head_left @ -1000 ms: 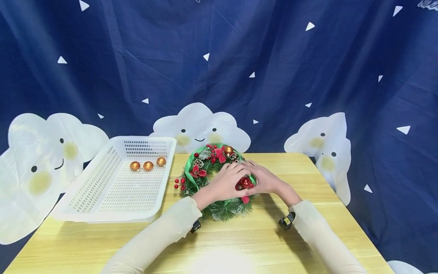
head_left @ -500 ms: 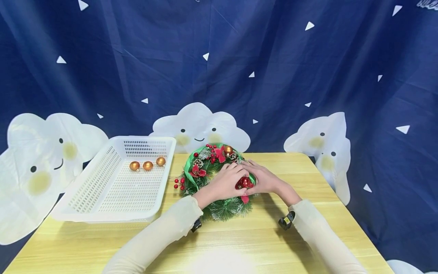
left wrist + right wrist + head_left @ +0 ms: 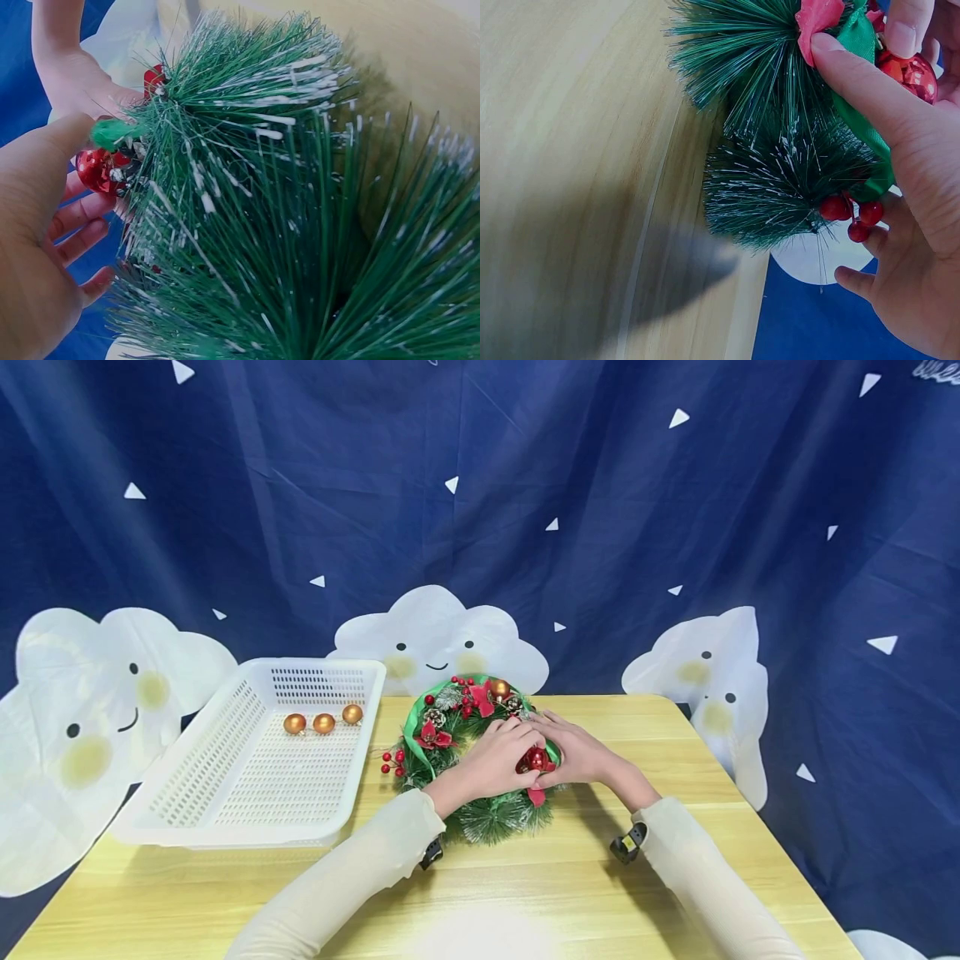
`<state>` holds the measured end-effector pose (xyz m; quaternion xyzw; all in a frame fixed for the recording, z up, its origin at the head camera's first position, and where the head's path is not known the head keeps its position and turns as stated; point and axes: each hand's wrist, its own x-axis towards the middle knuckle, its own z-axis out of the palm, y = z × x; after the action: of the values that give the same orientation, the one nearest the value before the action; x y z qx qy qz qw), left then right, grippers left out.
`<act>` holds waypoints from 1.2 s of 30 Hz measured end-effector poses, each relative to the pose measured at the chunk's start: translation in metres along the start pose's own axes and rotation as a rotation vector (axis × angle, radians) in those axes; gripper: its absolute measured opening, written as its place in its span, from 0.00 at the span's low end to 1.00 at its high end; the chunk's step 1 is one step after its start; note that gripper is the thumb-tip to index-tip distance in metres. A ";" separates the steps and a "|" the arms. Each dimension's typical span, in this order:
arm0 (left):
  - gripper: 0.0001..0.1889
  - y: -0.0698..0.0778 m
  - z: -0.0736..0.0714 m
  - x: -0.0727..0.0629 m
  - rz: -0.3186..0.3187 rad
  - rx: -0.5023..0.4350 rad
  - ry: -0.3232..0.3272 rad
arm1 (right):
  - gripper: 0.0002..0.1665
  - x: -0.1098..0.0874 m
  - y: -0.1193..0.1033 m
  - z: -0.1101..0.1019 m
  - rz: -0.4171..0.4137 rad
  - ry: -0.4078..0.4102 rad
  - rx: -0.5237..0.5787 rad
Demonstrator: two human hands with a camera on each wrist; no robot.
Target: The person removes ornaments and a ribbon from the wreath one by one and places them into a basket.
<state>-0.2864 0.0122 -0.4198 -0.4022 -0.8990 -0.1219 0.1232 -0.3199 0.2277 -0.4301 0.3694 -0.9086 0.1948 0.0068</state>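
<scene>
A green Christmas wreath (image 3: pixel 491 818) lies on the table, dressed with red flowers, berries, pinecones and a green ribbon (image 3: pixel 415 735). On its right side a shiny red bauble (image 3: pixel 537 757) sits between my two hands. My left hand (image 3: pixel 497 760) reaches across the wreath, its thumb and fingers round the bauble, as the left wrist view shows. From the right, my right hand (image 3: pixel 576 752) grips the wreath's outer edge. Its thumb lies on a red petal (image 3: pixel 817 22) beside the ribbon, with fingers curled near red berries (image 3: pixel 851 214). The bauble's attachment is hidden.
A white perforated basket (image 3: pixel 352 785) stands left of the wreath and holds several golden baubles (image 3: pixel 324 723). Another golden bauble (image 3: pixel 499 689) sits at the top of the wreath. Behind the wooden table (image 3: pixel 630 885) hangs a dark blue curtain (image 3: pixel 600 527) with cloud prints.
Both hands stay in place around the red bauble, with only tiny shifts. The wreath and basket have not moved.
</scene>
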 end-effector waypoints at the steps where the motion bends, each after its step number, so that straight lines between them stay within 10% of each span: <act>1: 0.18 0.000 0.000 0.000 0.001 -0.001 0.001 | 0.62 0.000 0.000 0.000 0.002 -0.001 0.000; 36: 0.19 -0.017 -0.072 0.003 0.063 0.008 0.279 | 0.64 -0.001 -0.001 0.000 0.018 -0.010 -0.009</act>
<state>-0.2919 -0.0198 -0.3535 -0.4089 -0.8605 -0.1693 0.2524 -0.3182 0.2272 -0.4301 0.3622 -0.9128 0.1888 0.0025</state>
